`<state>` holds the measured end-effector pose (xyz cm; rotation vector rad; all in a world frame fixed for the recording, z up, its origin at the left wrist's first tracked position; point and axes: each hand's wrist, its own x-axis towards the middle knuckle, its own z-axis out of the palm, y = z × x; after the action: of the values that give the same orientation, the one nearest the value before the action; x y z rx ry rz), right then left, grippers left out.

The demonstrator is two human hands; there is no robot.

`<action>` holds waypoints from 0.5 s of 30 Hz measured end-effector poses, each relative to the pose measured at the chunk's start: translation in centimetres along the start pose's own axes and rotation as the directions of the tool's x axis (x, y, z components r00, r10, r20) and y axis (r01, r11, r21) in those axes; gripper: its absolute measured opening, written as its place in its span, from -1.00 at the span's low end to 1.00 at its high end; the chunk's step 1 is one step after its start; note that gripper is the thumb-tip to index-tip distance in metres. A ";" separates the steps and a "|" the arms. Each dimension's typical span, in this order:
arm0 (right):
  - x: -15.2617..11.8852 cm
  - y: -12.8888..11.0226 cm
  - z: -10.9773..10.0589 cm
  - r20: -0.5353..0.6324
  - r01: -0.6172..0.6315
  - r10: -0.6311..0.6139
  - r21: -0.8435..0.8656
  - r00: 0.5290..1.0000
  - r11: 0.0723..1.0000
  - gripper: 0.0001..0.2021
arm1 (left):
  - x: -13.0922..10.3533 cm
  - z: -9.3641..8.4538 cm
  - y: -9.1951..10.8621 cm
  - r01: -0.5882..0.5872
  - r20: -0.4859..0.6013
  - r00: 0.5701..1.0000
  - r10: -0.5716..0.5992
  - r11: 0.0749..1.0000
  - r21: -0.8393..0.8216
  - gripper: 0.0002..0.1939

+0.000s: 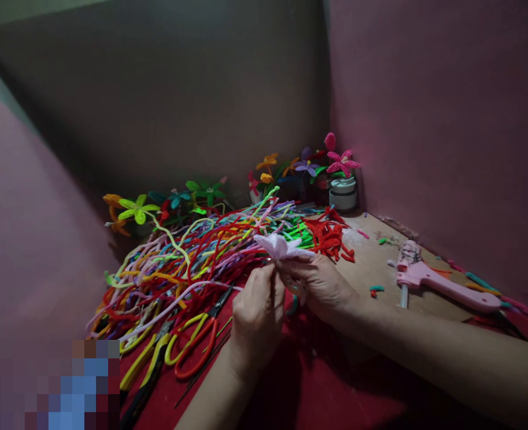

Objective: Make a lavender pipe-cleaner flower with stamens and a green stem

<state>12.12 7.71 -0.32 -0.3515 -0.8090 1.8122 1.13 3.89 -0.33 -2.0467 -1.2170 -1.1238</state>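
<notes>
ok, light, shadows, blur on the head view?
Head view: dim overall, back wall dark grey; head view: deep shadow on the red surface below the right hand; head view: pale flower bright, but detail where the left hand meets it is soft; head view: lower-left corner pixelated, contents unreadable.

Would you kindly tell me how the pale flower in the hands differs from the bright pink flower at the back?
The pale flower is whitish, the pink flower vividly coloured. The right hand holds the pale flower; no hand touches the pink flower, seen above a grey-white container. Both have several petals.
</notes>
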 end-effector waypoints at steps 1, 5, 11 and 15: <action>0.0 -0.1 -0.1 0.013 0.008 -0.008 -0.011 1.000 1.000 -0.88 | 0.0 -0.1 0.0 0.056 -0.005 0.998 -0.057 0.996 -0.076 -0.83; 0.4 -0.1 -0.5 0.076 0.006 -0.002 -0.049 0.997 0.999 -0.92 | -0.2 -0.1 0.1 0.302 0.033 0.951 -0.306 0.906 -0.297 -0.83; 0.8 -0.5 -1.2 0.176 -0.097 0.104 -0.048 0.979 0.994 -0.86 | 0.4 -0.3 0.6 0.593 0.284 0.774 -0.566 0.490 -0.639 -0.83; 1.1 -0.9 -1.7 0.347 -0.168 0.187 -0.085 0.919 0.982 -0.82 | 1.4 -1.0 1.0 0.652 0.526 0.654 -0.543 0.052 -0.757 -0.84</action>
<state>13.31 9.50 -0.74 -0.1350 -1.1067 2.0606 1.96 3.32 1.35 -2.3029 -1.8610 -2.7190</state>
